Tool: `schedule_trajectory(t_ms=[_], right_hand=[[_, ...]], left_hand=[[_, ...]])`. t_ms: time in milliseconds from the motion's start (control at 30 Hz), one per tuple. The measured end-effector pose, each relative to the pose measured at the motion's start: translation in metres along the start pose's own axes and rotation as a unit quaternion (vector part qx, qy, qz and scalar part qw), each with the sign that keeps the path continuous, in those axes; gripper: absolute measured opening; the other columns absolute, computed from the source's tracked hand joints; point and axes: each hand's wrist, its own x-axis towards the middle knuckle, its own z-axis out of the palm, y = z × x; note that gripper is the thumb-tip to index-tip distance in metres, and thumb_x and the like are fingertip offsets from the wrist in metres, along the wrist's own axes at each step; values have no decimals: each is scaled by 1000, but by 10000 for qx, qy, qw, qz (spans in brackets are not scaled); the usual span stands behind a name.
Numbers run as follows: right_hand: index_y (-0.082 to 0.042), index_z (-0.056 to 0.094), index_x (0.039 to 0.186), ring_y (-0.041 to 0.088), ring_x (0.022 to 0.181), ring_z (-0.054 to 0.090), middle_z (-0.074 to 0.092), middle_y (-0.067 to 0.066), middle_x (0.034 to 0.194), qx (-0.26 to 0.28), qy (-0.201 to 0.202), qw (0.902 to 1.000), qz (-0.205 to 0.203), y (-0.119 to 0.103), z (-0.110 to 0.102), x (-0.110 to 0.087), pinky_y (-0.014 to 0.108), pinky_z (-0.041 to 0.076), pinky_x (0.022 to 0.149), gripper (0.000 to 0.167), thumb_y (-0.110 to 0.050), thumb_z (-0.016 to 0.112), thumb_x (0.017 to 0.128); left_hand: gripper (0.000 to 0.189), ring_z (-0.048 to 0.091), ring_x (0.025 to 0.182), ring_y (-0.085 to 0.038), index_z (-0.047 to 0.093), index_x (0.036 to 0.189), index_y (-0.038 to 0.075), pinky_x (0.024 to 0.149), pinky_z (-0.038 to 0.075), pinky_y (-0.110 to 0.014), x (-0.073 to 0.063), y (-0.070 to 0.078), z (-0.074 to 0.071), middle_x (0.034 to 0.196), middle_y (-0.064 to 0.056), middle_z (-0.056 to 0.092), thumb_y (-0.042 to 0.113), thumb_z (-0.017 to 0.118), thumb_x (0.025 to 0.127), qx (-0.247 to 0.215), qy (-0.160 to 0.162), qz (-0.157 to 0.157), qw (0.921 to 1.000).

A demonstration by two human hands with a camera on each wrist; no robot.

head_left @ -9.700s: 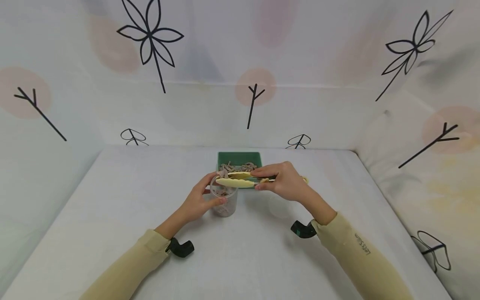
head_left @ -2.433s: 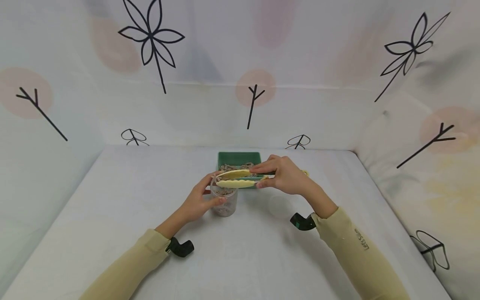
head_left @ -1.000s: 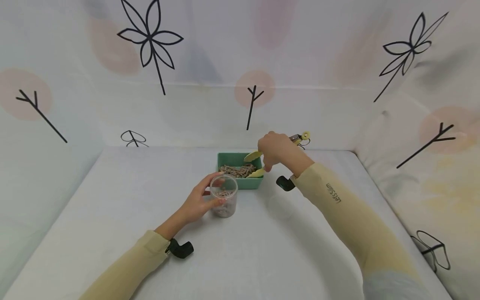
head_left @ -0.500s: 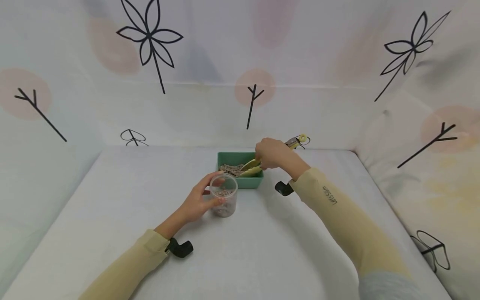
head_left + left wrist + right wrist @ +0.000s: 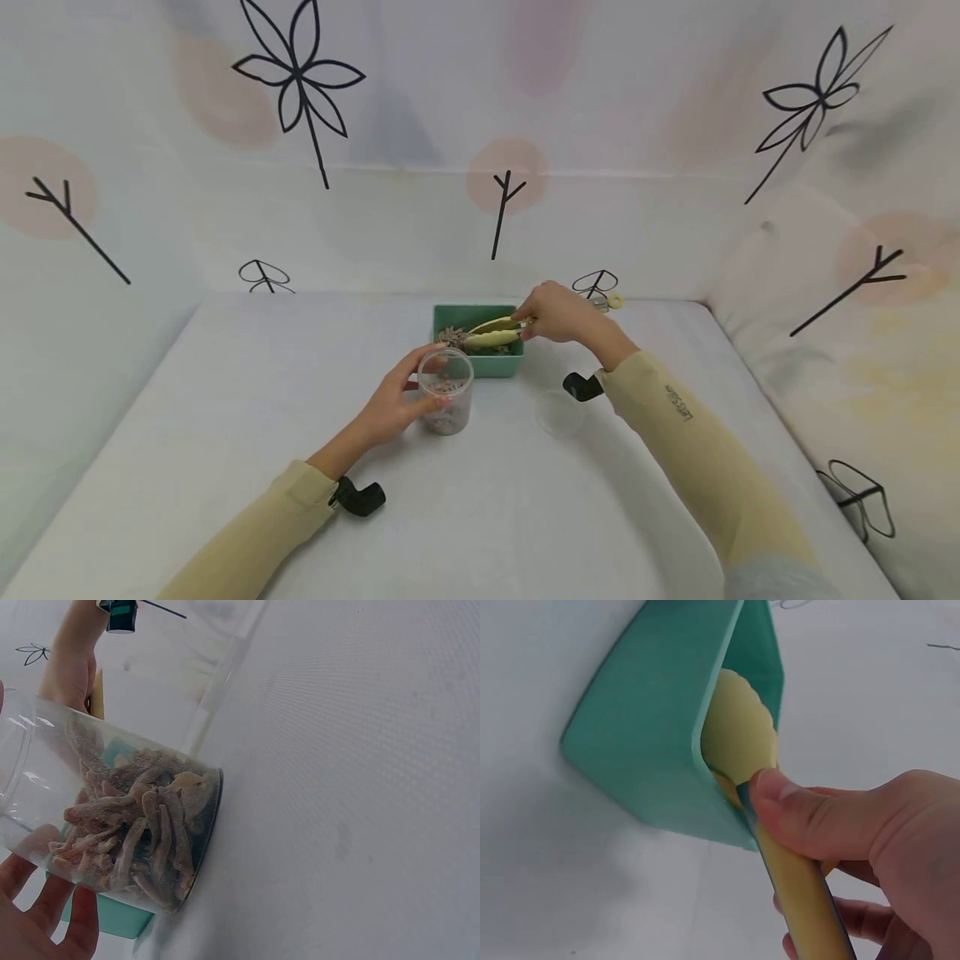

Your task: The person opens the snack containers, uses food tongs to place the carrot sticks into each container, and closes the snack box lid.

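My left hand [image 5: 393, 406] grips a clear plastic jar [image 5: 447, 417] that stands upright on the table, fingers round its far side and thumb in front. Through its wall in the left wrist view show wrinkled, brown-grey dried strips [image 5: 150, 832], filling its lower part. My right hand [image 5: 562, 315] holds yellow-tipped tongs [image 5: 491, 339] between thumb and fingers. The tong heads reach over the green box [image 5: 495, 367], close together, with a clump of strips [image 5: 452, 336] at their tips. In the right wrist view the box wall hides part of the tong heads.
A clear round lid [image 5: 559, 414] lies on the white-covered table [image 5: 480, 517], right of the jar. The green box stands just behind the jar. Patterned cloth walls [image 5: 405, 225] close off the back and sides.
The tongs were above the jar with strips, then parted there without them. My right hand has since carried them back to the box, where they have closed and shifted left. The left hand stays put.
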Motion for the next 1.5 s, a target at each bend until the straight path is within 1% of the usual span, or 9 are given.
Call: schedule_trajectory(t_ms=[167, 367, 633, 800, 933, 1067, 1167, 1333, 1500], right_hand=[[-3, 73, 119, 16, 85, 64, 74, 8, 107, 626, 284, 9976, -13, 5, 0, -6, 37, 52, 76, 33, -15, 78, 88], [-9, 73, 122, 15, 89, 66, 71, 8, 117, 1391, 624, 9879, 274, 11, 5, -8, 35, 49, 74, 35, -20, 77, 89], [-10, 73, 122, 19, 96, 67, 68, 10, 123, 1758, 950, 9797, 172, 16, 8, -12, 35, 49, 73, 34, -18, 77, 89], [-11, 74, 121, 20, 90, 63, 69, 8, 122, 1915, 1060, 9755, 237, 17, 1, -19, 35, 48, 69, 34, -18, 79, 88], [-12, 74, 121, 20, 88, 61, 71, 5, 119, 1886, 1117, 9757, 59, 15, -8, -28, 35, 45, 66, 35, -18, 80, 87], [-13, 74, 120, 18, 94, 63, 71, 5, 119, 2003, 1095, 9733, -223, 9, -14, -39, 33, 43, 62, 35, -18, 80, 86], [-13, 75, 120, 18, 101, 63, 70, 5, 119, 2171, 1016, 9702, -368, 2, -16, -47, 32, 44, 64, 35, -18, 81, 86], [-10, 75, 117, 17, 88, 61, 72, 3, 114, 2105, 897, 9700, -823, -12, -14, -56, 29, 45, 62, 35, -17, 82, 84], [-7, 76, 115, 14, 77, 57, 73, 2, 112, 1750, 858, 9711, -1375, -21, -10, -57, 28, 44, 57, 34, -14, 83, 82]], left_hand=[[74, 47, 132, -28, 36, 152, 11, 95, 46, -52, 0, -2, 1, 141, -14, 53, 18, 75, 90, -35, -4, -4, 10000], [75, 47, 132, -27, 36, 152, 11, 95, 45, -53, 1, -3, 1, 141, -12, 54, 19, 76, 90, -40, 16, -53, 10000], [75, 46, 133, -26, 35, 153, 11, 96, 45, -52, 1, -4, 3, 142, -9, 53, 17, 76, 90, -66, -12, -93, 9999], [75, 46, 133, -26, 35, 153, 11, 96, 45, -51, 1, -4, 2, 143, -10, 52, 19, 76, 90, -70, -5, -118, 9999], [75, 46, 134, -26, 35, 153, 15, 97, 45, -51, 1, -3, 2, 143, -9, 52, 21, 75, 91, -42, -1, -140, 9999], [73, 46, 133, -26, 37, 153, 21, 97, 44, -52, 1, -2, 1, 142, -8, 53, 22, 75, 91, -30, 15, -134, 9999], [72, 46, 133, -29, 37, 152, 21, 96, 45, -52, 1, -1, 2, 142, -11, 53, 19, 75, 91, -29, 8, -69, 10000], [72, 44, 134, -34, 38, 151, 13, 97, 45, -54, 0, -1, 2, 142, -16, 52, 11, 74, 90, -86, 30, -58, 9999], [72, 46, 132, -32, 37, 152, 14, 98, 44, -54, 0, -1, 1, 144, -12, 49, 14, 75, 90, -23, 49, -186, 9998]])
